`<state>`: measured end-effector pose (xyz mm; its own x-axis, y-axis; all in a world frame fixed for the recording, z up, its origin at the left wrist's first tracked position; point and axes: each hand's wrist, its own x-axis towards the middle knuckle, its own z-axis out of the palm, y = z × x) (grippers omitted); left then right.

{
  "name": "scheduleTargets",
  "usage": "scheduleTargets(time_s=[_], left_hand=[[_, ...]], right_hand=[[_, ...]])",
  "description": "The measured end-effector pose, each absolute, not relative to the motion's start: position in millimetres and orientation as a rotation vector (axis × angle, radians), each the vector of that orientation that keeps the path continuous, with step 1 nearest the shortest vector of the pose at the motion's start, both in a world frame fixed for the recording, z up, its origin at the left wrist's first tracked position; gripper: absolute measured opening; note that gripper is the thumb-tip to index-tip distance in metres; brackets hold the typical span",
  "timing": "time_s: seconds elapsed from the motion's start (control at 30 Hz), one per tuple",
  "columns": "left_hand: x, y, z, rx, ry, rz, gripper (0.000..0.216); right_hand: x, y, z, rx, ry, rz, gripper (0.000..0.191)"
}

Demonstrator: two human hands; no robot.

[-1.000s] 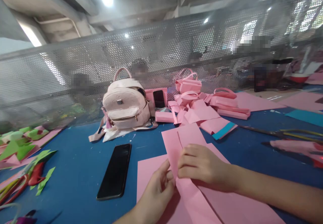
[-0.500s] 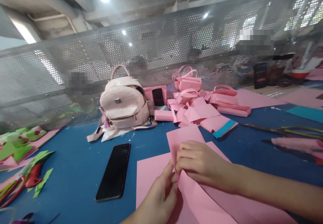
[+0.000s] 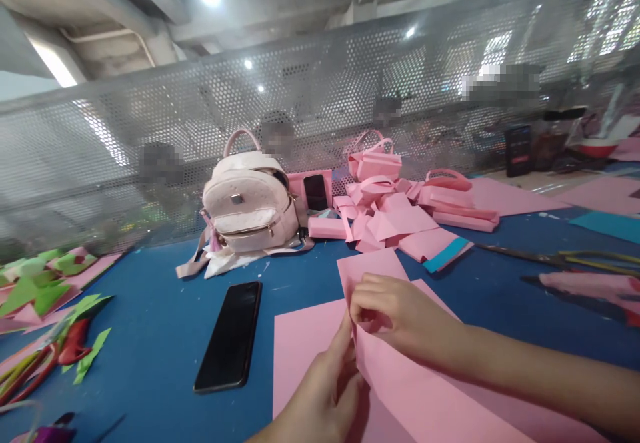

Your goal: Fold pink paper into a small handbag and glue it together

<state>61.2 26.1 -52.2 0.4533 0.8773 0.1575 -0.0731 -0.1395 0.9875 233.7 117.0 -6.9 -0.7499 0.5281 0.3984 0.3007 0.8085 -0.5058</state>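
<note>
Blue tabletop (image 3: 150, 323) spreads under both hands, which meet on a folded pink sheet (image 3: 425, 396) held just above a flat pink sheet (image 3: 300, 343). The left hand (image 3: 325, 396) pinches its edge from below and the right hand (image 3: 400, 316) curls over the fold, fingers clamped on it, apparently to keep the crease tight. Left of them lies a black phone (image 3: 230, 336); beyond, a pale backpack (image 3: 247, 210).

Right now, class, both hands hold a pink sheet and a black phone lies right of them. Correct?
No. In the head view the black phone lies left of the left hand and right hand, which do hold the pink sheet.
</note>
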Motion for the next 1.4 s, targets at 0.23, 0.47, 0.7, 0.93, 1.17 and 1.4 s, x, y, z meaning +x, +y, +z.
scheduleTargets(time_s=[0.23,0.47,0.7,0.93,1.17,1.4], left_hand=[[56.3,24.1,-56.8,1.624,0.929,1.078,0.058],[61.2,24.5,-37.9,1.358,0.753,1.156,0.044],[57.6,27.4,-28.3,1.357,0.823,1.168,0.038],[56.4,24.9,-41.8,1.359,0.985,1.126,0.046],[51.6,25.1,-49.6,1.308,0.787,1.105,0.051],[53.8,27.0,-39.7,1.328,0.647,1.053,0.053]], right_hand=[[233.2,114.9,-17.9,-0.556,-2.257,0.874,0.012],[238.8,114.9,-20.0,-0.297,-2.27,0.713,0.022],[242.6,116.1,-15.2,-0.194,-2.419,0.29,0.026],[236.7,108.6,-16.6,-0.149,-2.411,0.204,0.03],[238.3,108.1,-19.3,-0.122,-2.48,0.083,0.028],[240.6,110.6,-19.8,-0.048,-2.486,-0.077,0.029]])
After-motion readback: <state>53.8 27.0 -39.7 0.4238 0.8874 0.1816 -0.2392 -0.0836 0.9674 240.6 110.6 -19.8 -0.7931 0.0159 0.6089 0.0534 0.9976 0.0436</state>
